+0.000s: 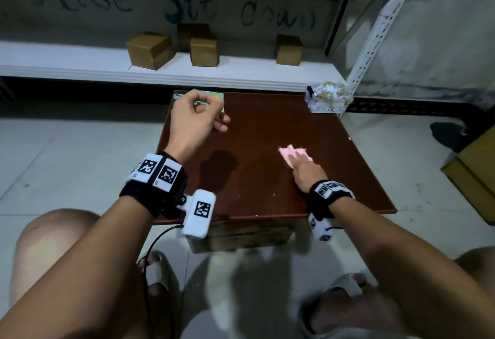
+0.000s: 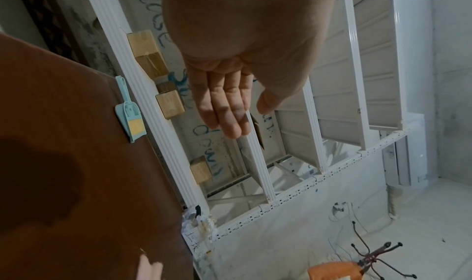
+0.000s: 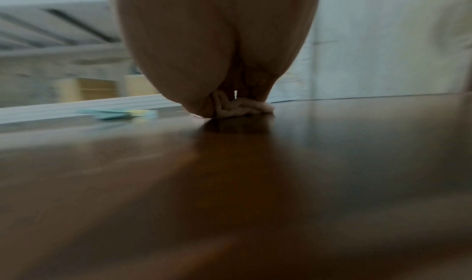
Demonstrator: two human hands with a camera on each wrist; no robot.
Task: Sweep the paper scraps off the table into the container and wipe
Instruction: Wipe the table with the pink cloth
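Observation:
On the brown table (image 1: 254,124), my right hand (image 1: 302,164) presses a pink cloth (image 1: 292,154) flat against the right-middle of the top. The right wrist view shows the cloth (image 3: 242,107) bunched under the fingers. My left hand (image 1: 209,113) hovers above the far left corner with its fingers relaxed and holds nothing; the left wrist view shows this hand (image 2: 245,120) empty. A teal dustpan with a brush (image 2: 130,114) lies at that corner, partly hidden behind the hand in the head view. A clear container (image 1: 325,97) full of paper scraps stands at the far right corner.
A white shelf (image 1: 80,70) just behind the table carries several cardboard boxes (image 1: 150,50). Its perforated upright (image 1: 375,44) stands by the container. A cardboard box (image 1: 471,175) sits on the floor to the right. A tiny speck (image 1: 349,138) lies near the table's right edge.

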